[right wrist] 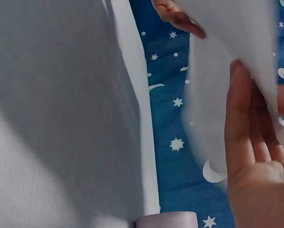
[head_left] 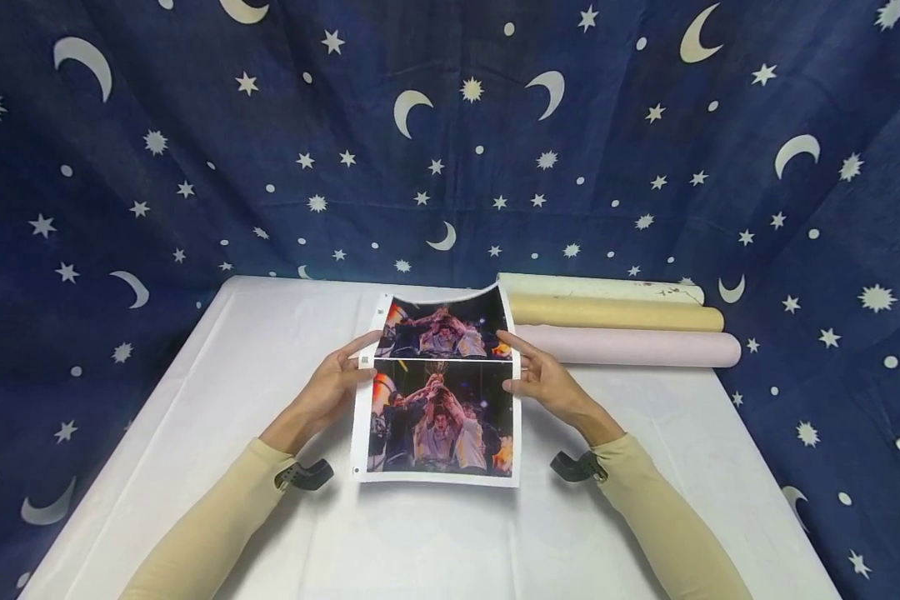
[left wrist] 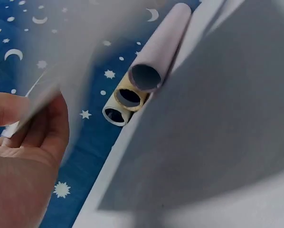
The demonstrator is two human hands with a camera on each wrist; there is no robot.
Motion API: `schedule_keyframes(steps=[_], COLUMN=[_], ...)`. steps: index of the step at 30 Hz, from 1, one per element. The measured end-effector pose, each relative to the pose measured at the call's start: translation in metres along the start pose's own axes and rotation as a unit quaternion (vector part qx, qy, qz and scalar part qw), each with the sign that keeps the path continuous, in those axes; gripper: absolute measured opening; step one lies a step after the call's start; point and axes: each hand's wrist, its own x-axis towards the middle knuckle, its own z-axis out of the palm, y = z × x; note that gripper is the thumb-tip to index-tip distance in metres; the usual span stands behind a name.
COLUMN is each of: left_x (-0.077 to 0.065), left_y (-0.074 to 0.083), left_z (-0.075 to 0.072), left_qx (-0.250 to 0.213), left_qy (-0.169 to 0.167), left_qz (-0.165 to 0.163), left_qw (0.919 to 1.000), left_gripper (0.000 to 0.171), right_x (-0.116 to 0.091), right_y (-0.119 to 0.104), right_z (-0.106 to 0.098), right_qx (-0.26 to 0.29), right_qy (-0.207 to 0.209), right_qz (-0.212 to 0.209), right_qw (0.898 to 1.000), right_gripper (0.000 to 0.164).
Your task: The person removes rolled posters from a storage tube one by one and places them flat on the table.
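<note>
A white sheet with two printed photos (head_left: 441, 421), one above the other, is held up over the table in the head view. Its top edge sags in a curve. My left hand (head_left: 332, 385) pinches the left margin between thumb and fingers. On the opposite edge, my right hand (head_left: 553, 382) pinches the sheet the same way. The left wrist view shows the left hand (left wrist: 28, 137) with the sheet's edge between thumb and fingers. In the right wrist view the fingers of the right hand (right wrist: 256, 137) lie against the sheet's blank back (right wrist: 213, 95).
Three rolls lie side by side at the back right: a pink roll (head_left: 630, 346), a yellow roll (head_left: 618, 313) and a cream roll (head_left: 600, 287) with a branch pattern. A white cloth covers the table (head_left: 217, 392). Behind hangs a blue moon-and-star curtain (head_left: 375, 175).
</note>
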Motion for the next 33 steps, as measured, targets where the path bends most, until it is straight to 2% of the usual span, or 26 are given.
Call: schedule_keyframes(steps=[2, 5, 7, 8, 10, 14, 17, 18, 20, 22, 26, 31, 33], left_x=[0.000, 0.001, 0.001, 0.002, 0.003, 0.002, 0.000, -0.001, -0.003, -0.004, -0.008, -0.011, -0.012], left_y=[-0.001, -0.002, -0.001, -0.001, 0.000, 0.001, 0.004, 0.006, 0.011, 0.015, 0.023, 0.032, 0.036], left_z=[-0.001, -0.002, -0.002, -0.003, -0.006, -0.012, -0.017, -0.019, -0.024, -0.029, -0.043, -0.068, -0.078], left_qx=[0.008, 0.065, 0.122, 0.159, 0.236, 0.369, 0.418, 0.428, 0.444, 0.455, 0.465, 0.479, 0.476], left_qy=[0.013, 0.047, 0.077, 0.094, 0.132, 0.199, 0.220, 0.221, 0.221, 0.216, 0.200, 0.174, 0.163], left_qz=[0.004, 0.010, 0.022, 0.033, 0.051, 0.080, 0.089, 0.090, 0.088, 0.080, 0.063, 0.036, 0.023], left_qw=[0.9999, 0.9967, 0.9893, 0.9823, 0.9614, 0.9042, 0.8770, 0.8718, 0.8640, 0.8604, 0.8603, 0.8596, 0.8641], left_gripper=[0.073, 0.074, 0.072, 0.069, 0.060, 0.042, 0.043, 0.044, 0.049, 0.053, 0.059, 0.064, 0.066], right_x=[0.002, 0.007, 0.012, 0.015, 0.020, 0.031, 0.038, 0.041, 0.047, 0.053, 0.066, 0.084, 0.092], right_y=[0.001, 0.004, 0.007, 0.008, 0.009, 0.011, 0.013, 0.013, 0.013, 0.013, 0.015, 0.016, 0.016], right_z=[0.002, 0.007, 0.012, 0.015, 0.020, 0.030, 0.037, 0.039, 0.043, 0.048, 0.055, 0.066, 0.072], right_qx=[-0.014, -0.068, -0.099, -0.113, -0.130, -0.174, -0.195, -0.197, -0.196, -0.190, -0.191, -0.201, -0.206], right_qy=[0.018, 0.054, 0.074, 0.084, 0.106, 0.143, 0.157, 0.160, 0.164, 0.167, 0.164, 0.149, 0.144], right_qz=[-0.004, -0.015, -0.022, -0.024, -0.021, -0.001, 0.012, 0.012, 0.012, 0.012, 0.014, 0.007, 0.001], right_qw=[1.000, 0.996, 0.992, 0.990, 0.986, 0.974, 0.968, 0.967, 0.967, 0.967, 0.968, 0.968, 0.968], right_gripper=[0.084, 0.079, 0.075, 0.073, 0.067, 0.056, 0.054, 0.055, 0.056, 0.057, 0.060, 0.063, 0.064])
